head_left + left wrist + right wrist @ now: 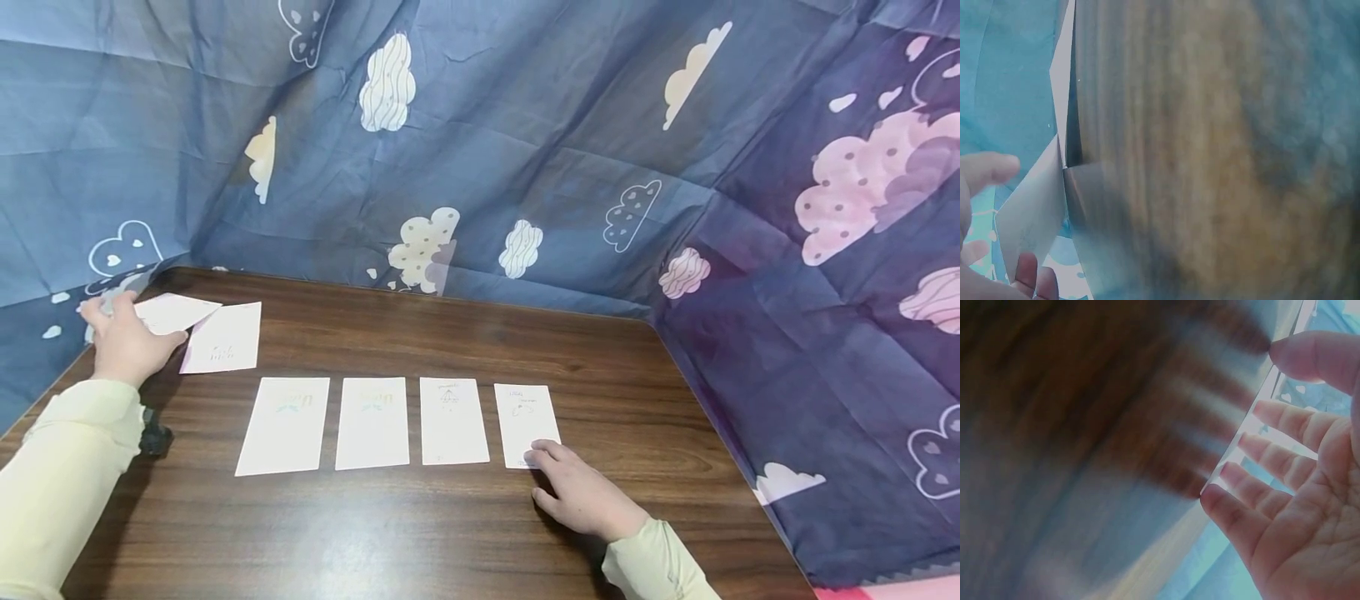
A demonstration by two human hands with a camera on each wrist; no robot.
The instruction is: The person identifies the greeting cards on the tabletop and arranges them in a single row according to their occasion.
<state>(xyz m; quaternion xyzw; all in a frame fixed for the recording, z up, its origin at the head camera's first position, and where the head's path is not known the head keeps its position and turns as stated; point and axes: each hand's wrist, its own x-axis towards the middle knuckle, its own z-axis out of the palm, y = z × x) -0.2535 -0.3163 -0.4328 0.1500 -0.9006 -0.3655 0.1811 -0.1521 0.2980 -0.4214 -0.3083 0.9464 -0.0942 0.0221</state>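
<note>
At the far left of the head view, my left hand reaches to a white card, its thumb spread apart from the other fingers. The left wrist view has this card tilted up from the table, its lower end by the fingertips. A second white card with faint lettering lies beside and partly beneath it. My right hand rests with loosely bent fingers at the bottom edge of a card bearing a small drawing. In the right wrist view its fingertips meet the table, the fingers spread.
Three more white cards lie in the row: one with a small drawing, two with faint yellow and blue print. They lie on a dark wooden table. A blue cloud-patterned cloth hangs along the back and sides.
</note>
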